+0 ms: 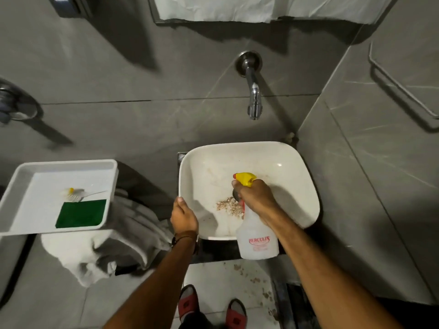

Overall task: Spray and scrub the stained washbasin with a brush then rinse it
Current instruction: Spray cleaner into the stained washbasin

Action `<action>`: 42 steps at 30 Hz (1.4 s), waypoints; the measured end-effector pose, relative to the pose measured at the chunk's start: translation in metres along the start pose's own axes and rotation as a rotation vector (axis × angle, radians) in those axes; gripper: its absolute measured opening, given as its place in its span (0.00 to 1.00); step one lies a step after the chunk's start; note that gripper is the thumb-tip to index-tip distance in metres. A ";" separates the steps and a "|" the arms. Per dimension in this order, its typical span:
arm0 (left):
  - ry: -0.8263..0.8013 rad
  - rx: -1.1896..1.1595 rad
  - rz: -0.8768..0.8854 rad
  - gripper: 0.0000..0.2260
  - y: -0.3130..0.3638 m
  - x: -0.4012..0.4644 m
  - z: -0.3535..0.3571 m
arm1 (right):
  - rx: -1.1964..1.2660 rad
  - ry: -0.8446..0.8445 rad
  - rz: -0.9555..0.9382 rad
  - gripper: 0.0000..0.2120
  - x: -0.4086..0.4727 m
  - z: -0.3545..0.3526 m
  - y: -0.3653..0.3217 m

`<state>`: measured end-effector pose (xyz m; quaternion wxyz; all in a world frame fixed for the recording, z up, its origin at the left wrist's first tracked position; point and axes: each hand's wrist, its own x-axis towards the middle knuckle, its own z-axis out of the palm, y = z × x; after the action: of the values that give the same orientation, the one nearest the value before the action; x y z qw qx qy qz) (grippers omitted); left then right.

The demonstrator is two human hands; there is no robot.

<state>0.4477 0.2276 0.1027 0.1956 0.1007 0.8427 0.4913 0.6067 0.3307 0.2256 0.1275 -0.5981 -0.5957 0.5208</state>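
The white washbasin (280, 160) stands against the grey wall, with a brown crumbly stain (228, 205) near its drain. My right hand (255, 198) grips a translucent spray bottle (257, 241) with a yellow nozzle, held over the basin and pointing into it. My left hand (183, 216) holds the basin's front-left rim. A small white brush (74, 194) with a yellow tip lies in a white tray (21, 179) at the left, beside a green scrub pad (82, 213).
A chrome tap (254, 91) juts from the wall above the basin. Crumpled grey and white towels (118, 241) lie under the tray's right side. A metal rail (403, 91) is fixed to the right wall. My red slippers (209, 307) stand on a stained floor below.
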 end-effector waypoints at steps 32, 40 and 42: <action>0.010 0.019 -0.014 0.24 -0.010 0.006 0.008 | 0.055 0.049 0.178 0.10 -0.063 -0.085 0.112; 0.010 0.008 -0.007 0.24 -0.009 0.005 0.007 | -0.102 0.005 0.152 0.17 -0.047 -0.035 0.082; 0.007 0.002 -0.008 0.24 -0.009 0.004 0.007 | -0.109 -0.027 0.139 0.23 -0.039 -0.027 0.073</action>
<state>0.4469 0.2304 0.0911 0.1945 0.0956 0.8442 0.4902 0.6796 0.2918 0.1992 0.0501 -0.6369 -0.5818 0.5034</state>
